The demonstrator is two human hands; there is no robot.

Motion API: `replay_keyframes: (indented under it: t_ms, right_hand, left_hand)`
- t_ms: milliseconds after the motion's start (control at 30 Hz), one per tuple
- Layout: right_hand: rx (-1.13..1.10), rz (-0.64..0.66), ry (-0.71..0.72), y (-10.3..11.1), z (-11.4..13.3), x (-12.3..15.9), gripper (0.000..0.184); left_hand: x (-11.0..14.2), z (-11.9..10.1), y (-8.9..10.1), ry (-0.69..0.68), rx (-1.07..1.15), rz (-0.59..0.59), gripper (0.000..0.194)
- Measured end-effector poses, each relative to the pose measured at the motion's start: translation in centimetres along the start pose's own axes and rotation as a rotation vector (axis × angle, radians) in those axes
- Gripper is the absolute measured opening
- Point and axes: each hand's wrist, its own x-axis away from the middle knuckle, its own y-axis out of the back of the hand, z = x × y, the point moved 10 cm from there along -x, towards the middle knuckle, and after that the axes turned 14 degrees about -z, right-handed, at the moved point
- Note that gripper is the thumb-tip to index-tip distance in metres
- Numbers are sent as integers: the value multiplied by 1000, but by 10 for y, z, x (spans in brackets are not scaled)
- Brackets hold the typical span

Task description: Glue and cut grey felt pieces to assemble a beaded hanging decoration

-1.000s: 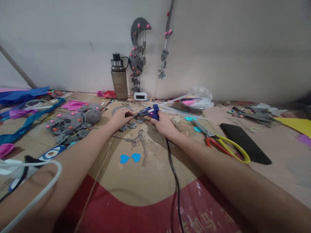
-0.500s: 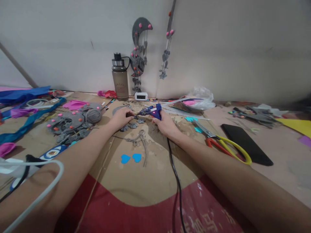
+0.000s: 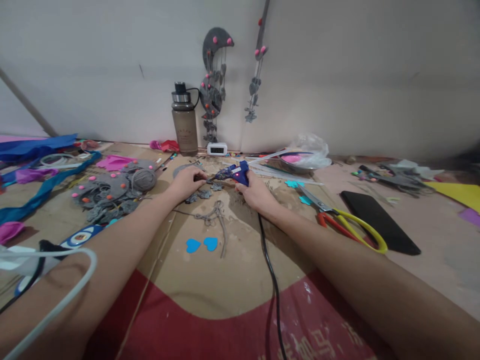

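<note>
In my right hand (image 3: 259,192) is a blue hot glue gun (image 3: 237,173), its red light lit and its nozzle pointing left. The black cord (image 3: 270,270) runs from it toward me. My left hand (image 3: 187,183) is closed in a pinch at the nozzle tip; what its fingertips hold is too small to make out. Several grey felt flowers (image 3: 204,194) lie on the cardboard just below both hands. Nearer me is a knotted grey yarn (image 3: 210,216), with two blue hearts (image 3: 210,244) below it.
A bottle (image 3: 184,125) and a small white clock (image 3: 217,149) stand by the wall, where grey moon hangings (image 3: 212,100) hang. Scissors (image 3: 333,212) and a black phone (image 3: 380,222) lie right. Decorated grey felt (image 3: 108,187) and a yarn ball (image 3: 144,179) are left.
</note>
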Motion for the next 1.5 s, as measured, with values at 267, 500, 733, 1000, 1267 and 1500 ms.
replay_keyframes:
  t_ms: [267, 500, 733, 1000, 1267, 1500]
  right_hand:
    - [-6, -2, 21, -6, 0, -1, 35]
    - [47, 22, -5, -3, -2, 1, 32]
    - [-22, 4, -4, -5, -4, -2, 33]
    - [34, 21, -11, -3, 1, 0, 28]
    - [31, 2, -4, 0, -3, -1, 32]
    - [-37, -6, -30, -1, -1, 1, 28]
  left_hand:
    - [-1, 4, -3, -22, 1, 3, 12]
    - [0, 1, -1, -7, -7, 12, 14]
    - [0, 2, -1, 6, 1, 2, 12]
    - [0, 0, 0, 6, -6, 11, 13]
    - [1, 0, 0, -6, -5, 5, 11]
    - [1, 3, -2, 5, 6, 13, 11]
